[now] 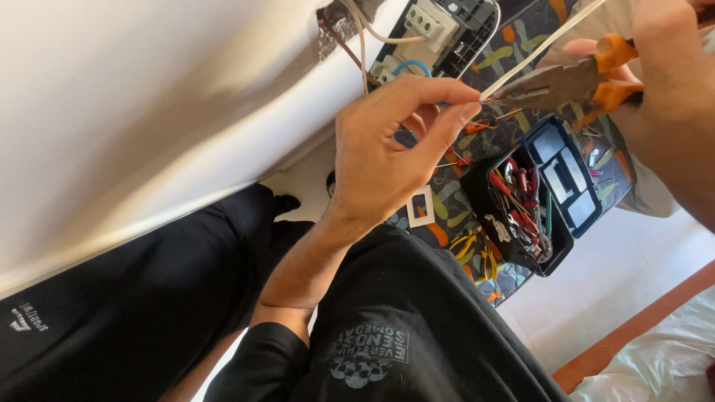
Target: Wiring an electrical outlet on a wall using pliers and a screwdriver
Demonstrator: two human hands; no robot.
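Black cloth of the person's own clothing fills the bottom of the frame, nearest the camera, and from it the left forearm rises toward the centre. White wall [134,97] takes up the whole upper left, the largest surface in view. Beneath the hands lies a patterned mat [521,52] with orange and green shapes, running from upper centre down to right of centre. On it sits an open black tool case [555,253] full of small red-handled tools, its lid [570,175] folded out to the right. At top centre a black electrical box [454,33] with a white socket block leans against the wall, wires trailing from it. The left hand [387,156], at centre, has thumb and forefinger pressed together, pinching the end of a thin white wire [547,41]. That wire's long axis runs diagonally from the pinch point up and to the right, leaving the frame at the top edge. The right hand [670,67], in the upper right corner, is closed around the orange handles of pliers [558,82], whose nose points left toward the pinched wire end and sits just beside the left fingertips. Both hands thus meet at the wire's lower end, left below, right above. A small white frame [421,206] lies on the mat below the left hand.
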